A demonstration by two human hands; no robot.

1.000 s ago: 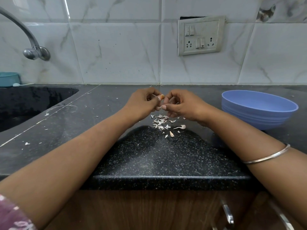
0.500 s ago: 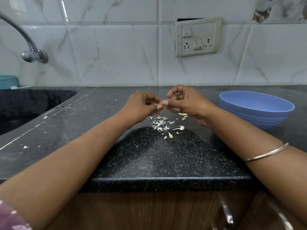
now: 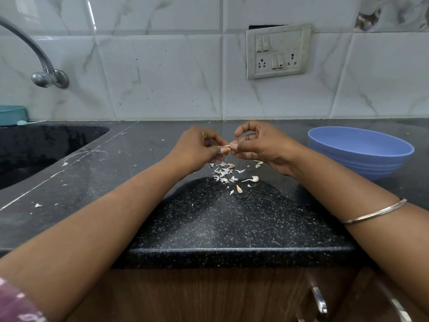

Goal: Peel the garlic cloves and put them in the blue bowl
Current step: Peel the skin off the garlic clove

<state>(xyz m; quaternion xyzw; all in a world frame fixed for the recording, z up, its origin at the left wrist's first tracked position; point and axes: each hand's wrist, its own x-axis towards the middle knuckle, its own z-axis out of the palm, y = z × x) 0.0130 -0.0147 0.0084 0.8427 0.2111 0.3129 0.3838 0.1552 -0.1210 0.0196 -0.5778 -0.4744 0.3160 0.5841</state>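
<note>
My left hand [image 3: 197,148] and my right hand [image 3: 260,145] meet above the black counter, both pinching one small garlic clove [image 3: 226,149] between thumbs and fingertips. Under them lies a scatter of white peel flakes [image 3: 224,171]. Loose cloves rest on the counter: one with a thin tail [image 3: 254,179], one pale clove [image 3: 239,189] nearer me, and a couple [image 3: 258,164] partly hidden under my right hand. The blue bowl [image 3: 362,152] stands to the right of my right wrist; its inside is hidden from this angle.
A dark sink [image 3: 41,147] is sunk into the counter at the left, with a metal tap [image 3: 44,73] above it and a teal container [image 3: 11,115] behind. A switch socket plate [image 3: 278,51] sits on the tiled wall. Drawer handles [image 3: 319,300] show below the counter edge.
The hands stay together on the clove, with my right hand's fingers lifted a little and the thumbs working at the skin. The camera has tilted slightly.
</note>
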